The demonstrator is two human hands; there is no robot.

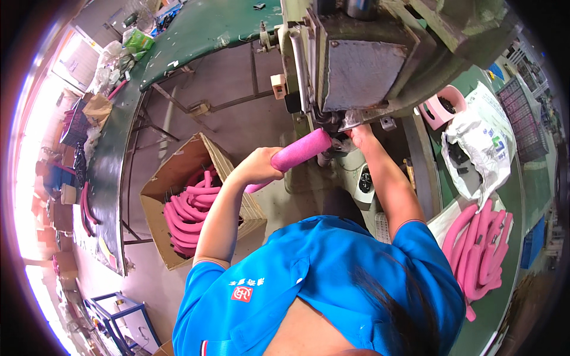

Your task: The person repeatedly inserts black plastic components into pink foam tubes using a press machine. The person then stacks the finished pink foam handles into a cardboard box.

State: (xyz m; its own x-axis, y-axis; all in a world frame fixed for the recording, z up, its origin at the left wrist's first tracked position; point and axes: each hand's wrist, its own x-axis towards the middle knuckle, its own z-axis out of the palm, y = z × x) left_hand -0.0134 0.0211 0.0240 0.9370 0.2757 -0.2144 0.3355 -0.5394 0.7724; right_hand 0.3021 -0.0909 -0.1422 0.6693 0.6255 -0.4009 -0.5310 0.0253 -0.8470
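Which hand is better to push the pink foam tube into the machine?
Probably the left hand. Its grip is already closed around the pink foam tube, whose end points at the machine. The right hand is up at the machine's opening, holding no tube.

Cardboard box (178,178) on the floor down left, stuffed with curved pink tubes (187,210). Another pile of pink tubes (481,249) sits on the green surface (537,184) at right, just below a crumpled white plastic bag (484,148). Pink tape dispenser (442,107) near the bag. Blue metal frame (116,317) bottom left.
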